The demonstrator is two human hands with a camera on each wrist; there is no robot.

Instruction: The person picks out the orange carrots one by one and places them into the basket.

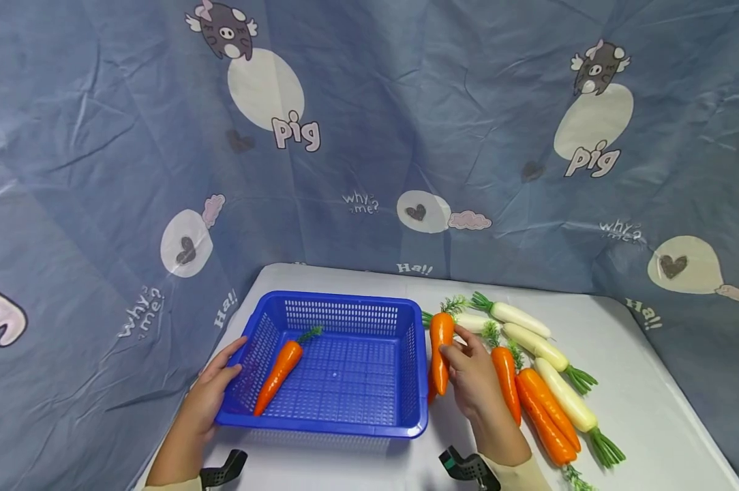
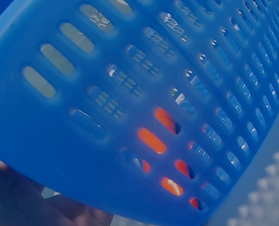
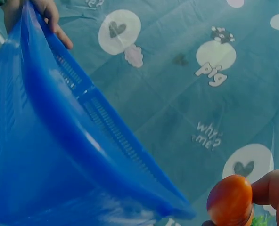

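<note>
My left hand grips the left rim of a blue plastic basket; in the left wrist view its fingers show under the rim. One orange carrot with a green top lies slanted inside the basket, near its left side. Just outside the basket's right wall, my right hand pinches another orange carrot between thumb and fingers, green top pointing away from me. In the right wrist view this held carrot appears end-on, right of the basket. Part of another carrot shows behind it.
Right of my right hand lie several orange carrots and several white radishes with green tops. One white radish is partly behind the held carrot. A printed blue cloth hangs behind the white table.
</note>
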